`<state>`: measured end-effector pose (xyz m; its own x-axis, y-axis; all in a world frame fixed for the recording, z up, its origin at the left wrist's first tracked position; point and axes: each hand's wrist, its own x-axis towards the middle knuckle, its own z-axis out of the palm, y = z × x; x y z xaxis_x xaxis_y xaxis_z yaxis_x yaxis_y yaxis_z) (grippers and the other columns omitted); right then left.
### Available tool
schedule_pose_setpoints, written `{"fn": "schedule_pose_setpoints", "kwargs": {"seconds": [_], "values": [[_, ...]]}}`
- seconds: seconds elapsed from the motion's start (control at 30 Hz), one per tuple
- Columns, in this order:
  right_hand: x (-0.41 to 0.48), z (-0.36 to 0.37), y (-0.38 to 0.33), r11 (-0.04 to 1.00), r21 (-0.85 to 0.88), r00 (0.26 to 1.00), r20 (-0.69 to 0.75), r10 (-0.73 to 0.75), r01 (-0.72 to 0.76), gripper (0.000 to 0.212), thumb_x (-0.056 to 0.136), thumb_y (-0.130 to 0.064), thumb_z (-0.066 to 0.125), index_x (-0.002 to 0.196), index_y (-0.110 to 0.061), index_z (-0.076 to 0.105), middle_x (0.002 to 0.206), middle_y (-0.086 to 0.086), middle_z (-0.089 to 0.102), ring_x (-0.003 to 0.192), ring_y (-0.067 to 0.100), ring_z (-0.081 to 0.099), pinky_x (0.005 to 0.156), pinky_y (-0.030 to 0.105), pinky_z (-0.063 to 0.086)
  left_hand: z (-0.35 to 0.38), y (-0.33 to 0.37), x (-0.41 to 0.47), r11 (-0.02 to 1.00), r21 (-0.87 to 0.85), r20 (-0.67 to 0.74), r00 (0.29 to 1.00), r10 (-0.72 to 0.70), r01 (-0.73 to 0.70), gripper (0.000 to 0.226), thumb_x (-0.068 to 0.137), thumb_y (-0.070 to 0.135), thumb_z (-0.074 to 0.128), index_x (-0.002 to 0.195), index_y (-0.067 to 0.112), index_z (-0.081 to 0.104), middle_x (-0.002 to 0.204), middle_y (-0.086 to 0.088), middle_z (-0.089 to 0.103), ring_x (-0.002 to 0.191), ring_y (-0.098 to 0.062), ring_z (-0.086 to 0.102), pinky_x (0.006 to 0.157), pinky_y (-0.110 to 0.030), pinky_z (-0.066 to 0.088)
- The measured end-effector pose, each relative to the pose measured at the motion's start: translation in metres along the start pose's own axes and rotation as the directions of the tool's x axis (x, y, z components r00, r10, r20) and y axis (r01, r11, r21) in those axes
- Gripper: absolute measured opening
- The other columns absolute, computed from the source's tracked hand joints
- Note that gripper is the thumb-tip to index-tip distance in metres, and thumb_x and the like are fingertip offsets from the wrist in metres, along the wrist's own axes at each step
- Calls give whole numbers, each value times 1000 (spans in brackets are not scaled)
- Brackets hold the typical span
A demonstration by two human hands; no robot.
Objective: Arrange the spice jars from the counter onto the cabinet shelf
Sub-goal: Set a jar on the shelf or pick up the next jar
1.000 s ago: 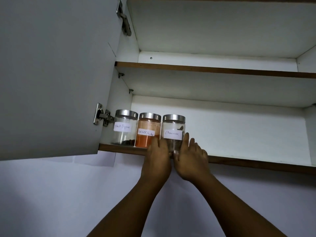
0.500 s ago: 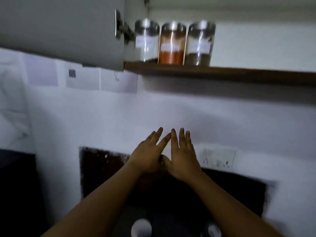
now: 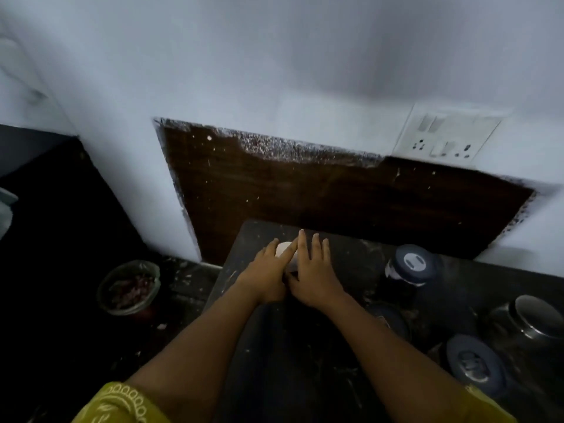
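Observation:
My left hand (image 3: pixel 270 271) and my right hand (image 3: pixel 314 270) are side by side over the dark counter (image 3: pixel 293 355), fingers stretched forward. Between and under them shows the pale lid of a spice jar (image 3: pixel 285 250); most of the jar is hidden by the hands. Whether the fingers touch it I cannot tell. The cabinet shelf and the jars on it are out of view.
Several dark-lidded jars (image 3: pixel 410 265) (image 3: pixel 473 363) and a steel container (image 3: pixel 531 323) stand on the counter to the right. A glass bowl with dark contents (image 3: pixel 129 286) sits lower left. A switch and socket plate (image 3: pixel 447 135) is on the white wall above a brown backsplash (image 3: pixel 335 196).
The view has swung down from the cabinet shelf to the counter. Both hands left the jar on the shelf and dropped to a pale-lidded jar on the counter.

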<state>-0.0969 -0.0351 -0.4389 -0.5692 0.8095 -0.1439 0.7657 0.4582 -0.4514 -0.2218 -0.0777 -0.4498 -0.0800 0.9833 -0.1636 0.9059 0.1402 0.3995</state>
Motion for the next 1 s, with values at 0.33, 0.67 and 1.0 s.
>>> {"fn": "schedule_pose_setpoints", "kwargs": {"seconds": [0.33,0.67,1.0], "values": [[24,57,12,996,-6,990,113,87,-87,94,88,-33,59,149,-25,-11,156,20,-4,142,41,11,113,50,24,68,-33,10,970,-240,-3,999,-45,43,106,81,16,67,146,34,-14,153,-16,5,134,-33,31,106,-39,37],[28,75,21,950,250,975,-70,212,-188,80,81,-40,67,143,-31,17,144,10,27,128,30,40,100,39,44,72,-29,1,881,-469,-176,971,-164,64,77,87,14,59,149,17,12,144,-9,36,128,-21,43,104,-33,38],[-18,-5,28,799,592,985,-174,-5,109,71,71,-31,75,134,-39,41,134,-10,43,116,6,44,84,14,41,24,-14,-22,708,-701,-215,972,-94,-87,112,62,49,78,149,24,11,133,3,47,119,-11,47,99,-29,41]]}}
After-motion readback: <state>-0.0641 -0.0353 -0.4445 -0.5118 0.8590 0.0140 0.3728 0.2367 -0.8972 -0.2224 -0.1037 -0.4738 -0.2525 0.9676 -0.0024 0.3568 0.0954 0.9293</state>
